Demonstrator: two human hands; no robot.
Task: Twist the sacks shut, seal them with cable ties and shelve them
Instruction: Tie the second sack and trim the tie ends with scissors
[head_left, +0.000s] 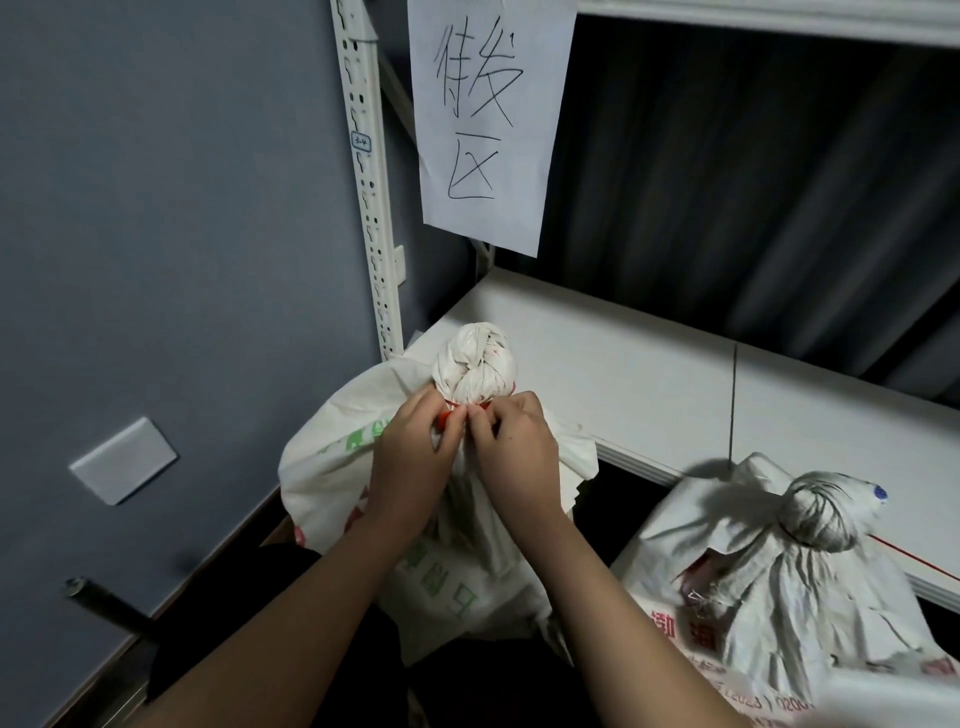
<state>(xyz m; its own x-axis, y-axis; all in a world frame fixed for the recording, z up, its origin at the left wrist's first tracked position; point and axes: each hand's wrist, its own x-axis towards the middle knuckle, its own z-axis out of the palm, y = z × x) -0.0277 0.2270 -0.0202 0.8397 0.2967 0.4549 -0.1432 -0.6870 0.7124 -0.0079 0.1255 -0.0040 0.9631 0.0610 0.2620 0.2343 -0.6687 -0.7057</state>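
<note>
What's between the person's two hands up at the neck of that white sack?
In the head view, a thin red cable tie round the white woven sack's twisted neck; left hand and right hand pinch it.

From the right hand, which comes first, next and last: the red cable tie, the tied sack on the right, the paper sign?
1. Red cable tie: pinched at the fingertips of the right hand, round the sack neck.
2. Tied sack: lower right, before the shelf.
3. Paper sign: hanging above, top of view.

Both hands — left, right — pinching, fingertips touching.
</note>
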